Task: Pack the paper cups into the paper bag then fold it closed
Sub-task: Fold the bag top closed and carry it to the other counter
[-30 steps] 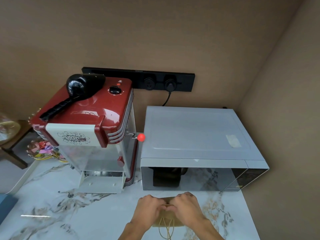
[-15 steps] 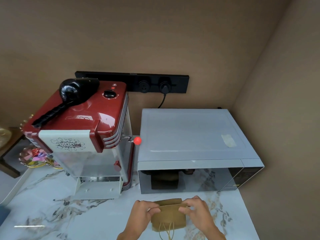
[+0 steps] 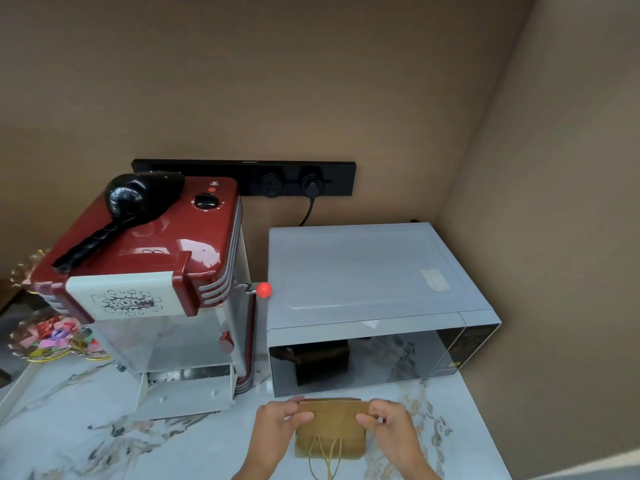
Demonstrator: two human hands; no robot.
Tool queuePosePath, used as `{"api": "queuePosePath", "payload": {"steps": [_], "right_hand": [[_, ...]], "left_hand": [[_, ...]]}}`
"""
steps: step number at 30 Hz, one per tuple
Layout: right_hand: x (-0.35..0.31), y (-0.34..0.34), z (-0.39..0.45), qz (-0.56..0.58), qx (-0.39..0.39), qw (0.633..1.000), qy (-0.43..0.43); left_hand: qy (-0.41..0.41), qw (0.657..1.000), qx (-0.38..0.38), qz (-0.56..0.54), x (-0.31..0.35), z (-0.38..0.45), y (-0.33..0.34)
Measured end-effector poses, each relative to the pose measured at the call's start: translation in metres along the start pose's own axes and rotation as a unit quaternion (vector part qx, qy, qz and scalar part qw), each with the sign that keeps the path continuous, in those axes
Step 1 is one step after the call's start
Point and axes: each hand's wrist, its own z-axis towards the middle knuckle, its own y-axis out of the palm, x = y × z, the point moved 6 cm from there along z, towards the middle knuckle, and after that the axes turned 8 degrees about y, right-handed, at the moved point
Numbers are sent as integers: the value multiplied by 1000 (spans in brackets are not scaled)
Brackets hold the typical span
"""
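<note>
Two hands pinching paper bag (image 3: pixel 330 427) betw them, left hand (image 3: pixel 277 431) w/ left edge, right hand (image 3: pixel 389 429) w/ right edge

A grey box-shaped microwave with a dark glass door (image 3: pixel 374 299) stands just beyond the fingers, on the white marble-patterned countertop (image 3: pixel 86 441) — a red-and-cream retro popcorn machine (image 3: pixel 156 282) sits beyond them to the left, a glossy black hairdryer (image 3: pixel 131 206) lying on its lid. A black wall socket strip (image 3: pixel 249 176) runs behind both, one black plug in it.
</note>
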Motion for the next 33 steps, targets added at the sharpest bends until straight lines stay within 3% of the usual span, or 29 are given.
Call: {"api": "queuePosePath", "payload": {"steps": [4, 9, 19, 25, 33], "right_hand": [[-35, -32, -13, 24, 26, 999, -34], [-100, -90, -45, 74, 45, 989, -123], [-186, -220, -128, 195, 145, 950, -198], [-159, -278, -186, 215, 211, 931, -206], [-47, -378, -268, 232, 297, 909, -179]], "left_hand": [[47, 998, -7, -42, 45, -1, -15], [179, 983, 26, -32, 135, -7, -48], [321, 930, -66, -164, 312, -24, -65], [363, 910, -98, -173, 367, -60, -18], [376, 884, -213, -178, 421, -127, 131]]}}
